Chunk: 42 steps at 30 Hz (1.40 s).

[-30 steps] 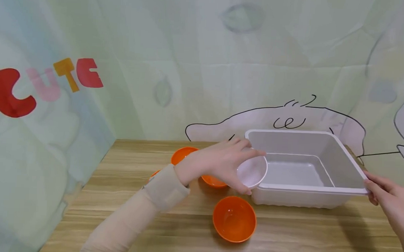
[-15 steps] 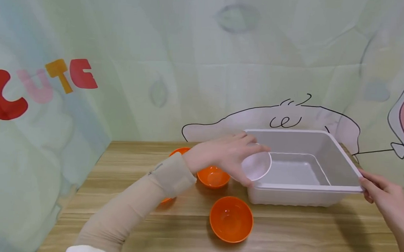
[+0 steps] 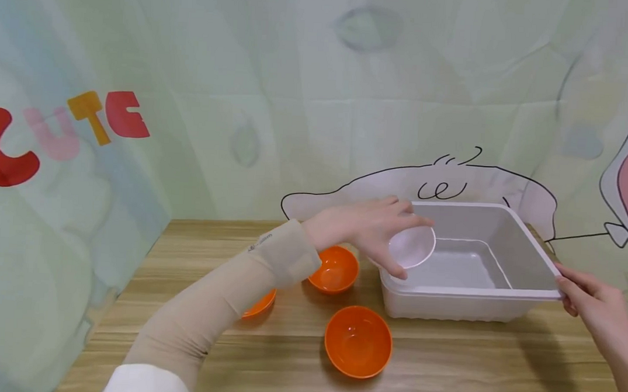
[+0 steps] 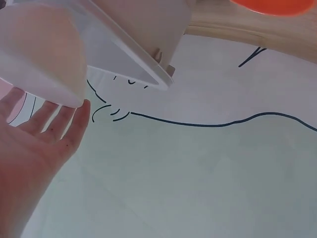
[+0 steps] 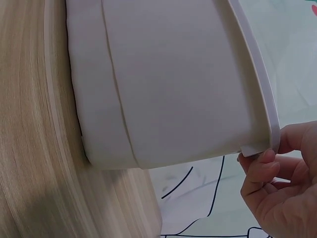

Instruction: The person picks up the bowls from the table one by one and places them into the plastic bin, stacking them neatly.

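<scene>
L hand [image 3: 377,229] grips white bowl [image 3: 413,247], ctr-right of frame, at L end of tub [image 3: 461,309]; R hand [image 3: 600,301] pinches tub's lower-right corner. Poss. risks: bowl clips tub if lowered too far left; tub shifts if R hand tugs.

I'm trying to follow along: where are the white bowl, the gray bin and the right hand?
White bowl [image 3: 413,247], head view: its inner surface.
Gray bin [image 5: 183,84], right wrist view: its outer wall.
Right hand [image 3: 594,295], head view: middle of the hand.
</scene>
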Each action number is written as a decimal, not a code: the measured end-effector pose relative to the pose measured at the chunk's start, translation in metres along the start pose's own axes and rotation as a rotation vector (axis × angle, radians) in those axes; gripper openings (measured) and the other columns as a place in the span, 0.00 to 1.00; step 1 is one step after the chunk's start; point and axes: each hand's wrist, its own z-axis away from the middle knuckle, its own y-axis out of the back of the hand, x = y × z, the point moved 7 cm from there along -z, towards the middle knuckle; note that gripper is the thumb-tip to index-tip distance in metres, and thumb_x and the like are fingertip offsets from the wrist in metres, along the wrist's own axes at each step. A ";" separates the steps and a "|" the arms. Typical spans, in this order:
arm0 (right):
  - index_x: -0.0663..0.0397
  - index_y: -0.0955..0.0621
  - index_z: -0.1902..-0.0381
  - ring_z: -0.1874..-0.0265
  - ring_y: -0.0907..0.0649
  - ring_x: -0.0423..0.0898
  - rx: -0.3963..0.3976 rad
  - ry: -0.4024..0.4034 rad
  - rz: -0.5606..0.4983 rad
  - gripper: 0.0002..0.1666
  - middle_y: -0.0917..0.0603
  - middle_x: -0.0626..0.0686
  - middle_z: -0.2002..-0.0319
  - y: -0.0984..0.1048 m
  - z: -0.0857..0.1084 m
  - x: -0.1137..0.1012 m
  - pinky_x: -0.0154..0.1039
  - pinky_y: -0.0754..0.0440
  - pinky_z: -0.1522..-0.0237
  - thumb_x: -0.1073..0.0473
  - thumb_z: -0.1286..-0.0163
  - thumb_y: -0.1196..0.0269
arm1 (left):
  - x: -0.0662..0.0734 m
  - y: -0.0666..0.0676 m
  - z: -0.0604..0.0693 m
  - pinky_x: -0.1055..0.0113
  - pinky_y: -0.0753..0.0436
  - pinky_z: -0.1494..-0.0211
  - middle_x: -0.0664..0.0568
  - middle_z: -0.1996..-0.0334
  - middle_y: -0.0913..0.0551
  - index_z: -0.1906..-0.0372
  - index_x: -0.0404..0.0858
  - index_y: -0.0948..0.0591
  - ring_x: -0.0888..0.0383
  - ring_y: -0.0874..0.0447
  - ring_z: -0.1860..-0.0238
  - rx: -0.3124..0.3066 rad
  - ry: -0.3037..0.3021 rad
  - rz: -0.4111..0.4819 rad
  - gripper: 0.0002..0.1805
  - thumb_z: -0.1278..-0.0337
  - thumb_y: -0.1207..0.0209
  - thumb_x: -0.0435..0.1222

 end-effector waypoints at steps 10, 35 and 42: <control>0.19 0.23 0.55 0.81 0.30 0.37 -0.010 -0.004 -0.016 0.15 0.27 0.40 0.83 -0.003 -0.002 -0.002 0.34 0.37 0.78 0.54 0.27 0.45 | -0.007 0.002 -0.015 0.64 0.30 0.37 0.51 0.33 0.37 0.26 0.58 0.44 0.56 0.38 0.38 -0.073 -0.003 0.065 0.50 0.56 0.37 0.63; 0.20 0.21 0.56 0.81 0.29 0.34 0.056 0.007 -0.128 0.19 0.25 0.36 0.81 -0.001 0.002 0.004 0.32 0.35 0.82 0.60 0.28 0.46 | 0.001 -0.015 -0.075 0.71 0.33 0.46 0.54 0.42 0.32 0.27 0.58 0.44 0.58 0.35 0.47 -0.171 -0.047 -0.045 0.51 0.59 0.36 0.64; 0.20 0.20 0.59 0.82 0.29 0.34 0.069 0.023 -0.169 0.21 0.24 0.37 0.82 0.000 0.000 0.005 0.33 0.35 0.83 0.62 0.28 0.46 | -0.002 -0.018 -0.092 0.69 0.31 0.42 0.54 0.40 0.33 0.26 0.60 0.46 0.60 0.34 0.44 -0.221 -0.009 -0.083 0.53 0.60 0.36 0.65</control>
